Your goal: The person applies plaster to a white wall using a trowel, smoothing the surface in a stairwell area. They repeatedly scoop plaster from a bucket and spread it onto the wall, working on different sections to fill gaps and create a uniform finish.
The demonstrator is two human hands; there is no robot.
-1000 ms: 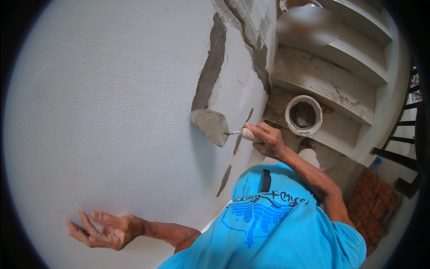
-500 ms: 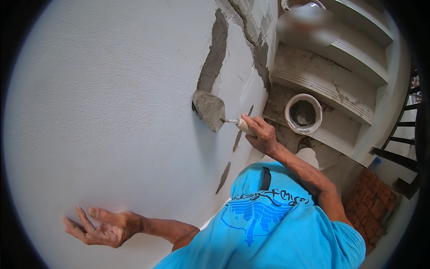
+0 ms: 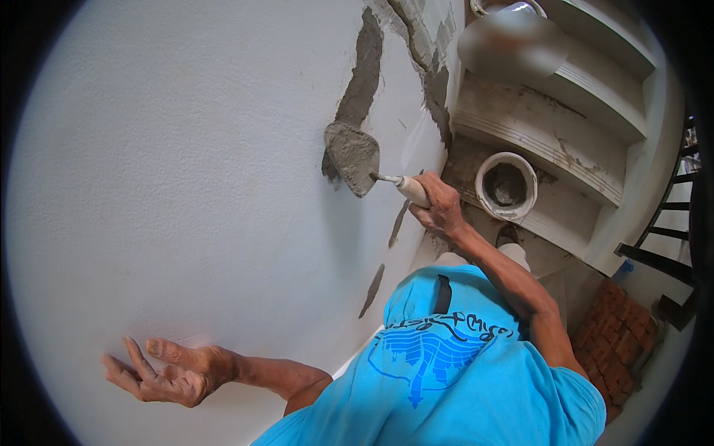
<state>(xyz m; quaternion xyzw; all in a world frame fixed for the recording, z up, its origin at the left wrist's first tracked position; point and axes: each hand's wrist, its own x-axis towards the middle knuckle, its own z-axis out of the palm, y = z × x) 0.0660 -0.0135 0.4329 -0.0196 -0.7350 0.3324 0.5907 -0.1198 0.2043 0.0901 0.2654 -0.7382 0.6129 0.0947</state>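
My right hand (image 3: 439, 209) grips the pale handle of a trowel (image 3: 355, 157) whose grey, mortar-coated blade lies against the white textured wall (image 3: 186, 186). The blade sits at the lower end of a vertical strip of wet grey mortar (image 3: 364, 70) that fills a groove in the wall. My left hand (image 3: 167, 374) rests low on the wall with fingers spread and holds nothing. Smaller mortar streaks (image 3: 373, 288) mark the wall below the trowel.
A round white bucket (image 3: 506, 186) with dark mortar inside stands on a concrete stair step (image 3: 550, 149) to the right. A stack of red bricks (image 3: 617, 334) lies at lower right, beside a dark metal railing (image 3: 662, 245). My blue shirt fills the bottom.
My right hand has carried the trowel upward along the wall, toward the mortar strip. My left hand has stayed at about the same spot on the wall.
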